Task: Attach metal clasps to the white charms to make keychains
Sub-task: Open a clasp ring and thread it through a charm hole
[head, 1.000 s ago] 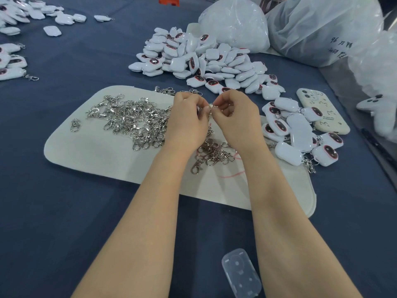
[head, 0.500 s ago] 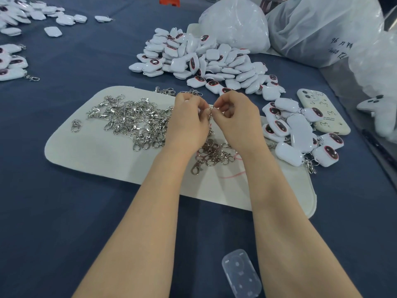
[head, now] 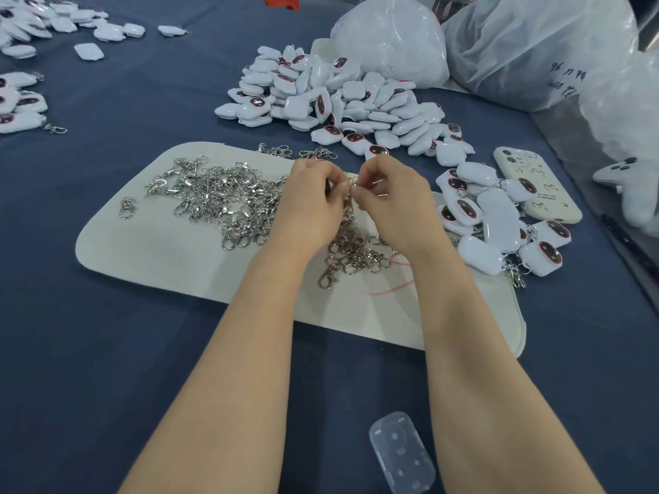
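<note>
While both forearms reach forward from the bottom edge, the left hand (head: 310,205) and the right hand (head: 396,205) meet above a pale felt mat (head: 160,251) that lies on a tabletop (head: 107,351) covered in dark blue cloth. Both hands have their fingers curled inward, and together they pinch a small metal clasp (head: 352,183) between their fingertips; whether a charm is also held there cannot be told. On the mat to the left of the hands lies a tangled heap of silver clasps (head: 221,197), with a single stray clasp (head: 125,207) apart from it near the mat's left end. A smaller cluster of clasps (head: 353,254) lies on the mat just below the hands, beside a thin pink cord (head: 392,290). Beyond the mat, a big pile of white charms (head: 338,98) with dark, red-rimmed ovals on some faces is heaped on the cloth. To the right of the hands sits a group of finished keychains (head: 495,222), charms with clasps attached, partly on the mat's right edge and touching a cream phone case (head: 545,194). More charms (head: 21,105) are scattered at the far left. Two filled translucent plastic bags (head: 392,37) stand behind the pile, and a clear plastic case (head: 401,454) lies near the bottom, between the forearms
</note>
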### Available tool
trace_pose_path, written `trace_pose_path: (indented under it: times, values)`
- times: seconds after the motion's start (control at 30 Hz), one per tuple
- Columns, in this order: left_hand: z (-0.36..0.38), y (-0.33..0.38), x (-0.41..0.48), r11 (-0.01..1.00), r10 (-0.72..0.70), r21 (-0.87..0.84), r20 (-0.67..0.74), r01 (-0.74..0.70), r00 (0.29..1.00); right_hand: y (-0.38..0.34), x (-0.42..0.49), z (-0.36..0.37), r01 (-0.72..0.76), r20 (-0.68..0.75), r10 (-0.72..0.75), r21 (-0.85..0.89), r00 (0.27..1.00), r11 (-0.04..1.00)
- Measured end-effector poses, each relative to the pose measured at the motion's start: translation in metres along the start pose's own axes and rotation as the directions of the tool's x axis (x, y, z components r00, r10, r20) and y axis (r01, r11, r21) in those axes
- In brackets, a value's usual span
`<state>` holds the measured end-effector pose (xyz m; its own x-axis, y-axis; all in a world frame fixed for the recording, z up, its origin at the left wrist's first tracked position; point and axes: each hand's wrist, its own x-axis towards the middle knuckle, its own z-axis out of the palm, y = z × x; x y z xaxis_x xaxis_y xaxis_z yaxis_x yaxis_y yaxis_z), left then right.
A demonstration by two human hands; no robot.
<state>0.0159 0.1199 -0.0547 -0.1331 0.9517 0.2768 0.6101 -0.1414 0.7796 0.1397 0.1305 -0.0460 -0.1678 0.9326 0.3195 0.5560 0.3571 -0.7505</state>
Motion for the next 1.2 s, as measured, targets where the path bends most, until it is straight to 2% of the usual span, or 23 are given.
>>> trace_pose_path:
  times: [0.33, 0.6, 0.77, 1.1, 1.2]
  values:
    - [-0.0045, -0.0009, -0.0008, 0.999, -0.021, -0.030, 0.014, 0.022, 1.000, -0.0044, -0.0028, 0.0009, 0.040, 0.005, -0.041, 0.087, 0.999, 0.995]
    - [-0.0007, 0.0003, -0.0008, 0.997, -0.012, -0.077, 0.041, 0.015, 0.999, 0.0006, -0.0006, 0.0015, -0.010, -0.049, 0.013, 0.048, 0.999, 0.999]
    - [-0.0043, 0.0063, -0.0054, 0.908, -0.079, -0.408, 0.054, 0.094, 0.995, 0.0043, 0.0014, 0.0017, -0.053, -0.118, 0.052, -0.005, 0.992, 0.999]
    - [0.0003, 0.0033, -0.0057, 0.901, -0.096, -0.418, 0.058, 0.111, 0.994, 0.0005, 0.0008, 0.0036, -0.020, -0.112, 0.019, -0.005, 0.993, 1.000]
    - [-0.0002, 0.0010, -0.0036, 0.896, -0.139, -0.421, 0.040, 0.143, 0.989, 0.0005, 0.0003, 0.0043, -0.022, -0.109, 0.022, 0.001, 0.994, 1.000]
